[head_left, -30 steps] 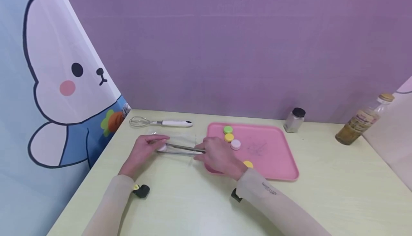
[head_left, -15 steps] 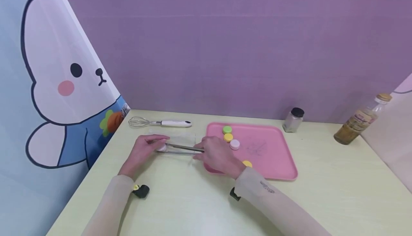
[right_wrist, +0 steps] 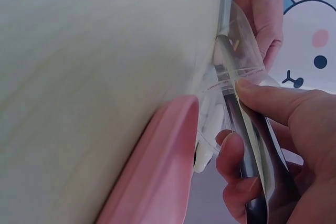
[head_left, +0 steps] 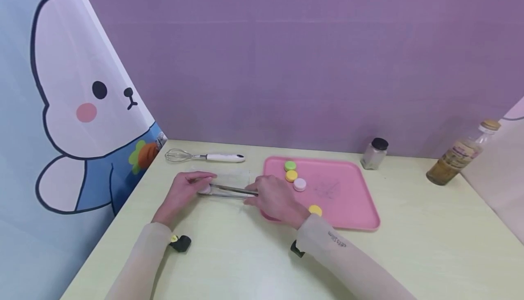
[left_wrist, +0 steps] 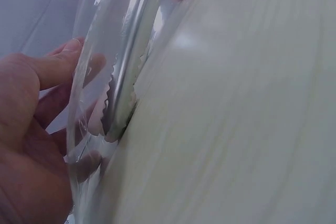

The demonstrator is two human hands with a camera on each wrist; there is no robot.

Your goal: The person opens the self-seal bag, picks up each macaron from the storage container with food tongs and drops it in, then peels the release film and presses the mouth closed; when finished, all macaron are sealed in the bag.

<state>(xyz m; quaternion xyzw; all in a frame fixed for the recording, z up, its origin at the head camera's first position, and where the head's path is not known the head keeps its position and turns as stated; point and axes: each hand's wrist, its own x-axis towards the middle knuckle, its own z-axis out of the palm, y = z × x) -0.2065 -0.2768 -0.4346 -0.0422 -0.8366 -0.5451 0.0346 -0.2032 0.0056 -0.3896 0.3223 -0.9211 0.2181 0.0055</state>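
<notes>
My left hand (head_left: 184, 194) pinches the edge of a clear plastic bag (left_wrist: 90, 95), thumb on the near side and fingers behind the film. Metal tongs (right_wrist: 254, 148) reach through the bag's mouth, gripped by my right hand (head_left: 281, 202) with the thumb along the upper arm. Deep inside the bag, the tongs' scalloped ends lie close to the table. A pale pink round piece (head_left: 206, 189) sits at those ends beside my left fingers, partly hidden by them. Right of the bag, macarons in green (head_left: 290, 166), yellow (head_left: 291, 176) and lilac (head_left: 299, 184) lie on a pink tray (head_left: 348, 195).
Another yellow macaron (head_left: 315, 210) is on the tray close to my right wrist. A whisk (head_left: 224, 157) lies behind the bag. Toward the back right stand a black-lidded glass jar (head_left: 374, 154) and a corked bottle (head_left: 456, 157) of brown liquid. A purple wall (head_left: 286, 63) closes the back.
My right hand and the tongs have shifted slightly left, further into the bag. The left hand keeps its place on the bag.
</notes>
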